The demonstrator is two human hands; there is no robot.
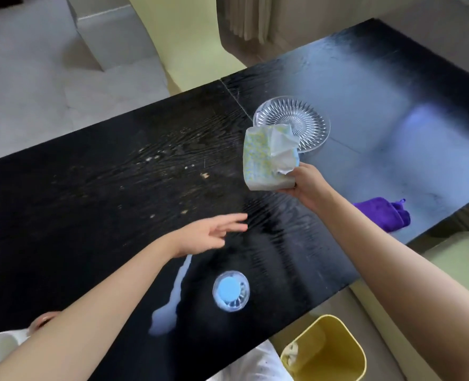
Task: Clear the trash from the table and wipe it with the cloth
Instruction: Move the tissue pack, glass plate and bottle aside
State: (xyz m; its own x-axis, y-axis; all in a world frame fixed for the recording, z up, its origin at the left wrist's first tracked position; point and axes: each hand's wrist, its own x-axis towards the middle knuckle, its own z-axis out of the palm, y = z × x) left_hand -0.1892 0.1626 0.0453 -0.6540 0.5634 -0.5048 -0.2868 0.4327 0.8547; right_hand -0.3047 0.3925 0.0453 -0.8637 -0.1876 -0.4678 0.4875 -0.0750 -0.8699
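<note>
My right hand (303, 185) is raised above the black table (90, 188), shut on a crumpled white wrapper with yellow and blue print (266, 158). My left hand (214, 232) hovers over the middle of the table, fingers spread and nothing in it. A folded purple cloth (384, 215) lies near the table's right edge, behind my right forearm. Crumbs (170, 169) are scattered across the tabletop. A white liquid spill (173, 295) runs along the near side.
A clear cut-glass plate (299, 116) sits behind the wrapper. A small glass dish with a blue disc (230, 290) stands near the front edge. A yellow bin (327, 350) with some trash stands on the floor at lower right. A white cup (2, 345) is at the lower left.
</note>
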